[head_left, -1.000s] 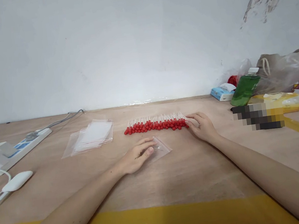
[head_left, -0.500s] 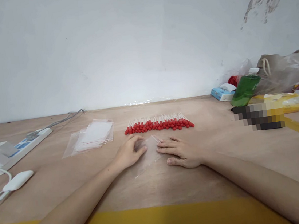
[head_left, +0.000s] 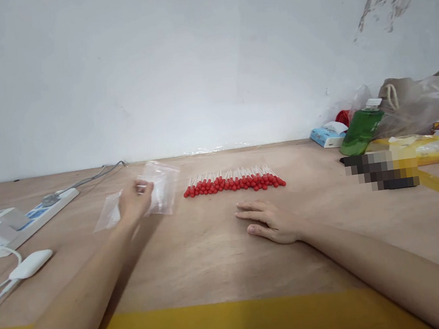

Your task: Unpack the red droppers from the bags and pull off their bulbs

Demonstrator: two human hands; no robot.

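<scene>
My left hand (head_left: 137, 199) is at the left, over the stack of bags. Its thumb and fingers are pinched on a clear zip-lock bag (head_left: 170, 184), which reaches out to the right of the fingers. Partly covered by this hand, more clear bags with white sheets (head_left: 108, 211) lie on the table. Resting on the tabletop, my right hand (head_left: 269, 221) has its fingers stretched out and holds nothing. Just beyond it, a row of white sticks with red heads (head_left: 234, 182) lies with the heads facing me.
A white power strip (head_left: 53, 208) and a white cabled device (head_left: 32, 263) lie at the left. On the right are a tissue pack (head_left: 327, 138), a green bottle (head_left: 361, 127), a yellow packet (head_left: 423, 149) and a blurred-out dark object (head_left: 398, 183). Yellow tape (head_left: 208, 328) runs along the near edge.
My left hand has moved left and away from me, carrying the clear bag from the middle to the stack. My right hand stays nearly where it was, no longer on the bag.
</scene>
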